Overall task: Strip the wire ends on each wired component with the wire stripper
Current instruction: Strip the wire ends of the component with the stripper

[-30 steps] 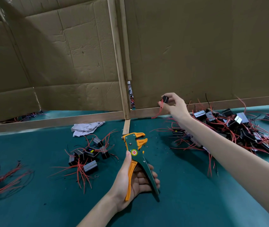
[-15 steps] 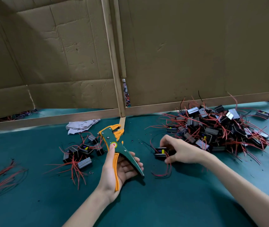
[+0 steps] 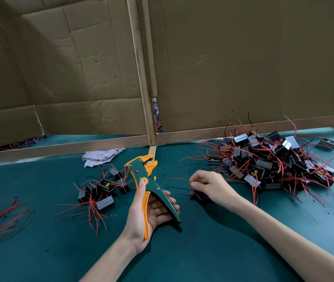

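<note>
The left hand [image 3: 148, 212] is gripping the wire stripper [image 3: 154, 187] over the green tabletop [image 3: 213, 251], its fingers [image 3: 170, 202] curling round the green handle and the thumb lying along the top. Just right of the wire stripper, the right hand [image 3: 209, 186] is pinching a red wire [image 3: 179, 178] at its fingertips, a black component [image 3: 199, 195] sitting under its palm. A big pile [image 3: 274, 165] of wired parts is lying farther right of the wire stripper, a small pile [image 3: 101, 190] just left of it.
</note>
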### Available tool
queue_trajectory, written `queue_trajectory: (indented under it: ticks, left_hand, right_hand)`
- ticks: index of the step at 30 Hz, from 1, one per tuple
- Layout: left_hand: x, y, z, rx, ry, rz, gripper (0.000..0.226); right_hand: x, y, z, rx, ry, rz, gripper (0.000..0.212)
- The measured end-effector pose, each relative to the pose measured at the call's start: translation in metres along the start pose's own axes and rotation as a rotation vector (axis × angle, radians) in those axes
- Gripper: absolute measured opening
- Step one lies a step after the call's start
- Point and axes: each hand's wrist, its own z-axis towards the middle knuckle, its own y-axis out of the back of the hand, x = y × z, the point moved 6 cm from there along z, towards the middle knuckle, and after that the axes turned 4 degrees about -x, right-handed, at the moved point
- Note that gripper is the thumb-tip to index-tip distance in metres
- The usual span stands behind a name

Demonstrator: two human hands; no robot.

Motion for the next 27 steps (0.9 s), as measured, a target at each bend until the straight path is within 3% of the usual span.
queue_trajectory:
  ticks: [8, 20, 24, 27]
  left_hand:
    - [-0.001, 0.000, 0.001, 0.061, 0.025, 0.001, 0.073]
    - [0.019, -0.026, -0.020, 0.394, 0.233, 0.135, 0.085]
    - [0.021, -0.029, -0.022, 0.437, 0.237, 0.162, 0.086]
    - [0.022, -0.030, -0.022, 0.465, 0.233, 0.166, 0.085]
  right_hand:
    - [0.006, 0.016, -0.023, 0.084, -0.020, 0.342, 0.018]
    - [0.026, 0.016, -0.037, 0.187, -0.108, 0.772, 0.042]
    - [0.030, 0.015, -0.038, 0.206, -0.084, 0.910, 0.025]
    - [0.031, 0.014, -0.036, 0.225, -0.087, 0.944, 0.024]
